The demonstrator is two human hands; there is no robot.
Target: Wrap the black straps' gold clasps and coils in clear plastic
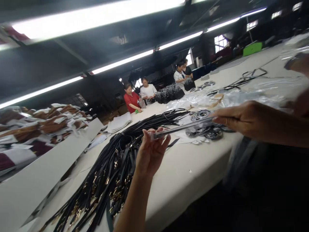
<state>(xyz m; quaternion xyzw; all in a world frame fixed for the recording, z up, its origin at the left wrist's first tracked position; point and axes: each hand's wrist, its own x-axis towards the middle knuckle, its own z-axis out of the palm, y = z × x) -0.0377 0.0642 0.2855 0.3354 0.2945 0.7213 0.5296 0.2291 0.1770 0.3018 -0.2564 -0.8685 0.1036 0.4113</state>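
Between my two hands a thin, flat strip in clear plastic (184, 127) is stretched above the table. My left hand (153, 149) is closed round its left end, palm turned up. The fingers of my right hand (238, 119) pinch its right end. Below and to the left lies a long bundle of black straps (120, 158) with gold-coloured metal clasps. Coiled black straps in clear plastic (209, 130) sit on the table behind the strip, near my right hand.
The pale table (188, 180) runs away to the back right, bearing clear plastic bags (251, 98) and loose black straps. Folded white cloth (119, 122) lies at its far left edge. Brown and white material (48, 125) is piled at left. Several people stand beyond; another person's hand (299, 64) shows at right.
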